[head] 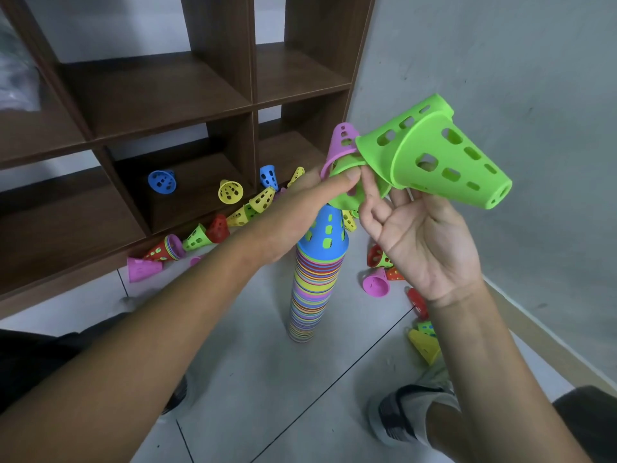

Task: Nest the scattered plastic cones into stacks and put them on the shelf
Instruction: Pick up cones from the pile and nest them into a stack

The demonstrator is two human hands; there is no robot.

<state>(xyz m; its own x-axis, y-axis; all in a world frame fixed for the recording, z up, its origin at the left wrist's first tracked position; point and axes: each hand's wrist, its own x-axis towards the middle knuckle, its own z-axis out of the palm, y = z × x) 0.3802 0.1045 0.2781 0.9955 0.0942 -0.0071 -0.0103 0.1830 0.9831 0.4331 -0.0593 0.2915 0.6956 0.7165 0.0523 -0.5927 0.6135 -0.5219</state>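
Fingers of the left hand (320,192) and right hand (414,235) pinch green cones (430,155) above the tall stack (317,279); a careless push could topple it; loose cones (230,192) lie nearby.

even, soft light — wide-angle edge warp

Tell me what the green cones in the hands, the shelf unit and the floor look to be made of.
Green cones: thin moulded plastic, matte, judging by the even colour and clean punched holes. Shelf unit: probably wood-grain laminate board; dark brown streaked surface with flat square edges. Floor: likely glazed tile; pale, faintly shiny, with dark joint lines.
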